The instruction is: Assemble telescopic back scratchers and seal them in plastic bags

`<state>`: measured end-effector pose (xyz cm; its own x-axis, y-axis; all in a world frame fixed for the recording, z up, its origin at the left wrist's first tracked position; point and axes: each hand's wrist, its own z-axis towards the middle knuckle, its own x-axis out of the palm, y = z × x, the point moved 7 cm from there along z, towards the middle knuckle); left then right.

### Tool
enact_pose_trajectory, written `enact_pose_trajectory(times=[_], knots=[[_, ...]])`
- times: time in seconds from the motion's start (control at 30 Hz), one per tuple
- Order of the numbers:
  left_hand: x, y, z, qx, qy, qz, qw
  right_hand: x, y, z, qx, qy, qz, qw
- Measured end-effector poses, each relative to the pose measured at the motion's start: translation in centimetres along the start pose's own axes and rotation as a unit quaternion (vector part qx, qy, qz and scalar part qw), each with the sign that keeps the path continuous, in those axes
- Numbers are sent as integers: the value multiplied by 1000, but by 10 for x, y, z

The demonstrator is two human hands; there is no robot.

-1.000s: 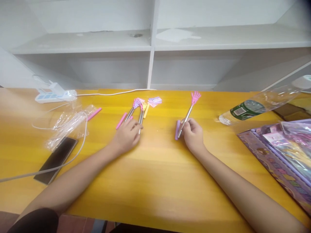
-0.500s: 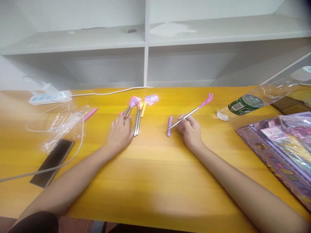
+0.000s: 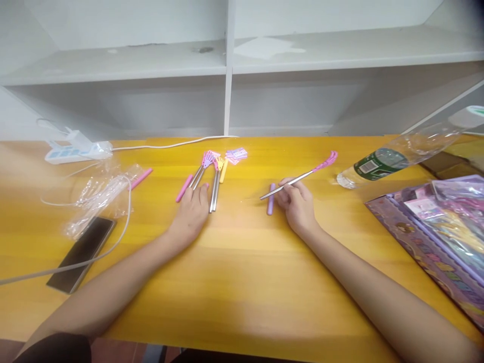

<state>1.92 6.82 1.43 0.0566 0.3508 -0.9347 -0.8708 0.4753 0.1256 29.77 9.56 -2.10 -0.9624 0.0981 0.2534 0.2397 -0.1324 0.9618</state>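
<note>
My right hand (image 3: 298, 204) pinches the metal rod of a back scratcher (image 3: 302, 177); its pink claw head points away to the right and its bare rod end to the left. Below that rod a purple handle tube (image 3: 271, 199) stands nearly upright in view, close to my fingertips. My left hand (image 3: 192, 214) rests on the table with fingers curled, and a pink tube tip (image 3: 206, 185) pokes out at its index finger; the rest is hidden. Beyond it lie several back scratchers with purple (image 3: 207, 160) and yellow heads (image 3: 219, 163), a pink tube (image 3: 184, 188) and a yellow tube (image 3: 224, 171).
Printed cards (image 3: 236, 154) lie behind the scratchers. To the left are clear plastic wrappers (image 3: 98, 199), another pink tube (image 3: 142, 178), a phone (image 3: 81, 254), a cable and a power strip (image 3: 77, 152). A bottle (image 3: 378, 164) and a purple box (image 3: 419, 247) of packets occupy the right.
My left hand has drawn back slightly toward me, uncovering the pink tube, and a pink tip now shows at its finger. The right-hand scratcher and the purple tube have shifted slightly right.
</note>
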Motion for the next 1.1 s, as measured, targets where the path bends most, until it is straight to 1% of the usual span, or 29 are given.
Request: enact_pose_trajectory(times=[0.13, 0.2, 0.23, 0.27, 0.33, 0.4, 0.47, 0.5, 0.57, 0.7, 0.8, 0.97, 1.1], knots=[[-8, 3, 4, -19, -22, -23, 999, -3, 1, 2, 1, -2, 13, 1000], [-10, 1, 3, -13, -29, -66, 997, -3, 3, 3, 2, -2, 17, 1000], [-9, -2, 2, 1, -22, -97, 995, -3, 4, 3, 2, 0, 19, 1000], [-6, -7, 0, 22, -5, -134, 991, -1, 5, 3, 4, 6, 20, 1000], [1, -21, -8, 84, 54, -202, 974, 2, 6, 1, 12, 21, 24, 999], [7, -36, -16, 137, 112, -238, 955, 5, 6, -1, 22, 33, 34, 999], [8, -46, -22, 165, 149, -257, 940, 6, 6, -3, 32, 38, 52, 997], [8, -48, -23, 164, 158, -267, 936, 7, 5, -3, 35, 41, 63, 997], [7, -49, -21, 140, 171, -293, 930, 10, 5, -4, 34, 60, 85, 994], [5, -38, -15, 50, 179, -348, 919, 18, 7, -5, 26, 115, 104, 987], [7, -33, -14, 6, 199, -376, 905, 21, 8, -4, 38, 118, 89, 988], [8, -29, -13, -14, 191, -410, 892, 23, 5, -7, 64, 124, 82, 987], [9, -30, -13, -5, 198, -411, 890, 19, 2, -8, 65, 116, 70, 989]])
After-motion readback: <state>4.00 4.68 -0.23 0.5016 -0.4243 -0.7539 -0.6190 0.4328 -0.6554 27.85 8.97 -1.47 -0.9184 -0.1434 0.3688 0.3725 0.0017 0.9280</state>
